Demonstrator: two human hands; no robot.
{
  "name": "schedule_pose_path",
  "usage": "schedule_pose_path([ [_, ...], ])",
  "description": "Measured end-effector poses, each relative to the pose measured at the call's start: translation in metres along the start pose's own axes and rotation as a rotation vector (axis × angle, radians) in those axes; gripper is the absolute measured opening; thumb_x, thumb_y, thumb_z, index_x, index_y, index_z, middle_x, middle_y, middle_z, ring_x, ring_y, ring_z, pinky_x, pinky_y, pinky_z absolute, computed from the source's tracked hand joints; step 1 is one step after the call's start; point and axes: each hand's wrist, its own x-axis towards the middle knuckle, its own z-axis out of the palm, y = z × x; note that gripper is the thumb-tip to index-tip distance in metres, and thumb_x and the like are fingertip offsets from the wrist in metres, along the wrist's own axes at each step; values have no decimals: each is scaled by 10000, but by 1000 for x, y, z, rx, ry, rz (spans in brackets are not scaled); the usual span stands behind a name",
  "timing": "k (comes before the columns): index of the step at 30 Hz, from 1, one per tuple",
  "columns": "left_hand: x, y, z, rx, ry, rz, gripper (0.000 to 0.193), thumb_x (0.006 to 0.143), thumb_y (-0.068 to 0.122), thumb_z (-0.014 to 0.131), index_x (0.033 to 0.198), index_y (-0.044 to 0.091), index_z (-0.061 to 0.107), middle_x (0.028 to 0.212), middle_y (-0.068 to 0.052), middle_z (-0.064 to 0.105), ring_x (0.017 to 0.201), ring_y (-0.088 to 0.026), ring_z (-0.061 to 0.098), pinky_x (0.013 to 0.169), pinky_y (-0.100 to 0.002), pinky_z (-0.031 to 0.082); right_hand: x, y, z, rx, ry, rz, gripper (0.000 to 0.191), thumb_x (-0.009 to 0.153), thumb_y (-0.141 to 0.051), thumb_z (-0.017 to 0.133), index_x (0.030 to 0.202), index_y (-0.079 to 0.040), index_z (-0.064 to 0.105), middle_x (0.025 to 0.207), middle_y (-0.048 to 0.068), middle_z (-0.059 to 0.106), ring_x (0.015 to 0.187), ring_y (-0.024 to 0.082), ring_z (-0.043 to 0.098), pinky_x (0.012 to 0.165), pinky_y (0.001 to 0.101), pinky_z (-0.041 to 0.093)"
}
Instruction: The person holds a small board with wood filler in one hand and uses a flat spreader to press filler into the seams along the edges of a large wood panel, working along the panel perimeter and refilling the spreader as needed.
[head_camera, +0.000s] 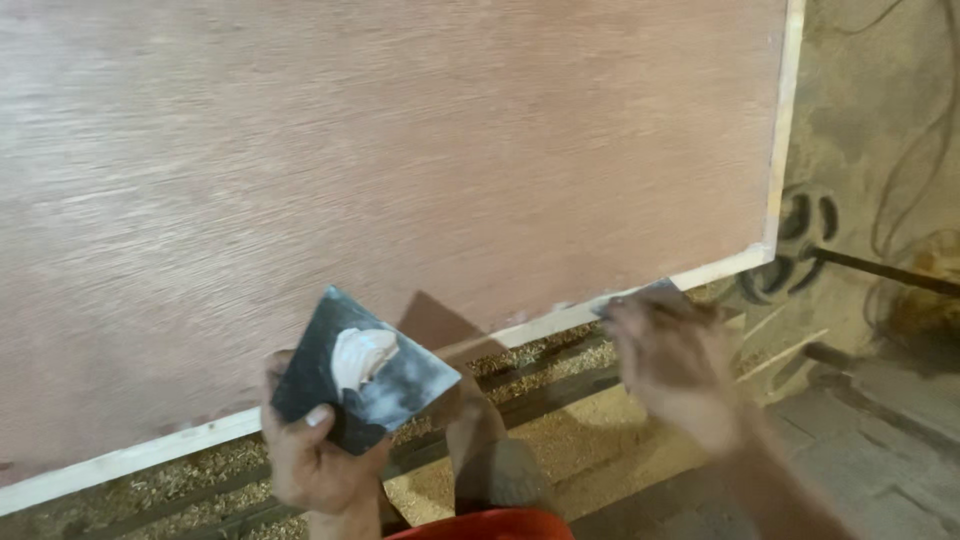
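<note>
1 panel (400, 150), 2 scrapers: L hand (315, 455), R hand (675, 365).

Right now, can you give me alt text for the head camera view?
The left hand holds a dark square plate carrying a dab of white putty, while the blurred right hand presses a scraper against the pale lower edge of a large reddish plywood board.

- Warm, dim indoor light lies fairly evenly over the plywood panel (400, 150).
- The right hand (672, 365) is smeared by motion blur; the left hand (315, 450) is sharper.
- A soft shadow falls on the panel behind the dark scraper plate (365, 372).
- The right-hand background is murky and soft.
</note>
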Motion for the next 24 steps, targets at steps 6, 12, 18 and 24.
schedule_pose_path([
  [6,8,49,-40,808,31,453,237,820,107,556,916,-103,606,1030,-267,575,995,-375,691,785,-447,666,-10,-22,14,-251,-41,-58,263,1067,-160,489,1077,-128,750,770,116,727,521,138,618,394,273,511],
  [12,3,69,-56,176,105,193,362,875,121,560,1103,-159,542,1061,-209,543,1053,-340,679,907,-419,623,-15,-49,32,-147,69,-94,219,1057,-172,533,1065,-85,734,867,121,770,608,159,691,443,260,530],
  [18,-2,91,-68,-33,158,90,381,863,120,554,1149,-128,523,1096,-272,583,1054,-331,667,973,-429,574,-14,-87,28,-225,-131,-65,258,1044,-207,529,1061,-97,762,939,117,791,668,177,736,489,287,572],
  [24,-1,129,-108,559,498,477,285,757,170,539,931,-53,572,1246,-192,597,1133,-345,683,935,-463,655,-7,-159,46,-156,48,-120,284,1070,-202,531,1099,-48,767,982,145,789,742,213,739,571,324,592],
])
